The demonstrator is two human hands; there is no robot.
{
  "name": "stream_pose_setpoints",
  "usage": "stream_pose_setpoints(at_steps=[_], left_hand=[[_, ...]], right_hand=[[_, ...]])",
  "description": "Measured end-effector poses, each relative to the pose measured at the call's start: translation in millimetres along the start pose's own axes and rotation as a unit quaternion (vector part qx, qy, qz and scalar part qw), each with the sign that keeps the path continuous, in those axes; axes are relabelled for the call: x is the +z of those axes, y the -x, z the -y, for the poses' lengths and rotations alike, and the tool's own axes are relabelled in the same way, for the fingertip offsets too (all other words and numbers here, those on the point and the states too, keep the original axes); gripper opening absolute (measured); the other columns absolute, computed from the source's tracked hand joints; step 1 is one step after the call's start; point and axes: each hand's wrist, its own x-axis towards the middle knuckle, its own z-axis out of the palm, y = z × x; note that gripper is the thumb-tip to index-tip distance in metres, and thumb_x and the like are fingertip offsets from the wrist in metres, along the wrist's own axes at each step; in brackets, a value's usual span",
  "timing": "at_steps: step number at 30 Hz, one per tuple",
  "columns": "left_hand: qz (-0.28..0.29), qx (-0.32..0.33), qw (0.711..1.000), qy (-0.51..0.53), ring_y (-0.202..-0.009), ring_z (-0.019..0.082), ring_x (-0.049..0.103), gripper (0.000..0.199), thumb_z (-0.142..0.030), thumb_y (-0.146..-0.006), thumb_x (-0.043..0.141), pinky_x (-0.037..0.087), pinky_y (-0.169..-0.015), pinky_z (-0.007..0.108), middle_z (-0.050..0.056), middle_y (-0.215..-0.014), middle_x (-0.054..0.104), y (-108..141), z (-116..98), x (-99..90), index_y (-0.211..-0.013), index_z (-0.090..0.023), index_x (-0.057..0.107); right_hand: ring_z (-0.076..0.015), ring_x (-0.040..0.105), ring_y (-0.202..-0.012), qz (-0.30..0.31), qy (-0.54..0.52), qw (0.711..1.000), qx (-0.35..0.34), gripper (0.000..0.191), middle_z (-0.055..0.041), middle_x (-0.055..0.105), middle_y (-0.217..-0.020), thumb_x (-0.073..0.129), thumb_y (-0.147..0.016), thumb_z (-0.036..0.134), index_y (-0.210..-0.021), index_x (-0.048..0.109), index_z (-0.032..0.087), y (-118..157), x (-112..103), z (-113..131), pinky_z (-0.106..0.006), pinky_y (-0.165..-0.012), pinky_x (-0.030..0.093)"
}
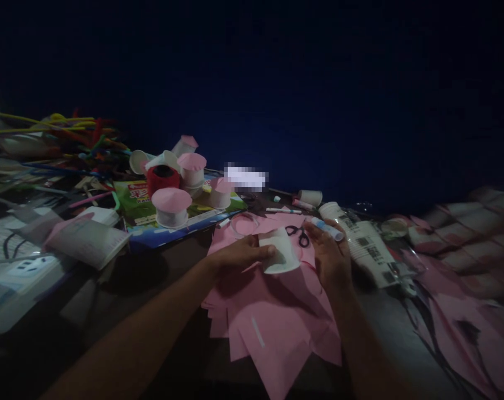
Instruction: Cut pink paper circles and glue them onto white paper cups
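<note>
A white paper cup (282, 253) is tilted on its side in my left hand (246, 251), with the thumb pressed on its wall. My right hand (332, 256) is closed around a light-coloured glue stick (327, 229), to the right of the cup. Beneath both hands lies a pile of pink paper sheets (272, 333). Black-handled scissors (298, 235) rest on the paper between the cup and my right hand. Several small white cups with pink paper tops (172, 206) stand at the left, on a green and blue package.
A red spool (162, 179) stands among the cups. Colourful pipe cleaners (81, 133) are heaped at the far left, above a white power strip (27, 272). Stacked cups in plastic (366, 244) lie at the right, with more pink paper (468, 328) beyond.
</note>
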Motion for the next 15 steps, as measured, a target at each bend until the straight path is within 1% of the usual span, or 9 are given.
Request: stream_pose_setpoints(at_steps=[2,4,6,7,8,10,15], left_hand=[[0.0,0.002,1.0,-0.003,-0.067,0.012,0.052,0.047,-0.057,-0.07,0.059,0.042,-0.065,0.027,0.006,-0.076,0.06,-1,3,-2.4,-0.083,-0.012,0.059],[0.001,-0.003,1.0,-0.005,-0.055,0.008,0.043,0.048,-0.061,-0.071,0.054,0.037,-0.055,0.024,0.001,-0.066,0.053,-1,3,-3.4,-0.074,-0.013,0.055],[-0.005,-0.02,1.0,-0.013,-0.049,0.007,0.035,0.05,-0.066,-0.071,0.049,0.032,-0.048,0.023,-0.002,-0.058,0.045,1,2,-2.9,-0.066,-0.015,0.048],[-0.006,-0.026,1.0,-0.017,-0.048,0.007,0.033,0.052,-0.067,-0.071,0.047,0.031,-0.047,0.023,-0.003,-0.056,0.042,2,2,-2.1,-0.063,-0.016,0.044],[-0.006,-0.028,0.999,-0.019,-0.048,0.007,0.033,0.053,-0.069,-0.071,0.045,0.031,-0.047,0.024,-0.003,-0.055,0.039,3,1,-1.2,-0.061,-0.017,0.042],[0.003,-0.026,1.0,-0.017,-0.05,0.008,0.035,0.053,-0.069,-0.073,0.042,0.033,-0.048,0.024,-0.002,-0.056,0.04,5,1,1.1,-0.061,-0.017,0.041],[0.023,-0.029,0.999,0.017,-0.055,0.009,0.04,0.052,-0.067,-0.075,0.041,0.035,-0.051,0.024,0.0,-0.063,0.048,6,7,4.0,-0.069,-0.015,0.048]], right_hand=[[-0.0185,0.063,-0.098,0.011,-0.007,1.0,0.005,0.026,-0.0041,0.068,-0.096,0.051,-0.083,0.023,-0.108,0.043,0.024,0,0,-1,-0.05,-0.101,0.031],[-0.0194,0.062,-0.1,0.027,-0.02,0.999,0.01,0.028,-0.0046,0.067,-0.098,0.05,-0.083,0.023,-0.11,0.042,0.024,0,2,-1,-0.051,-0.1,0.032],[-0.0207,0.061,-0.102,0.044,-0.03,0.998,0.015,0.03,-0.0055,0.066,-0.101,0.05,-0.082,0.024,-0.111,0.041,0.024,0,4,-1,-0.052,-0.099,0.034],[-0.0213,0.06,-0.104,0.052,-0.033,0.998,0.018,0.03,-0.006,0.065,-0.102,0.05,-0.082,0.025,-0.111,0.041,0.024,1,6,0,-0.052,-0.098,0.035],[-0.0217,0.059,-0.104,0.06,-0.037,0.997,0.021,0.031,-0.0064,0.065,-0.103,0.05,-0.082,0.026,-0.111,0.04,0.024,1,7,1,-0.053,-0.097,0.036],[-0.0218,0.059,-0.105,0.07,-0.053,0.996,0.035,0.032,-0.0068,0.065,-0.104,0.051,-0.082,0.027,-0.112,0.04,0.025,2,10,3,-0.053,-0.097,0.036],[-0.0213,0.058,-0.106,0.072,-0.122,0.986,0.083,0.033,-0.0063,0.065,-0.104,0.057,-0.079,0.028,-0.109,0.044,0.026,4,15,11,-0.05,-0.099,0.035]])
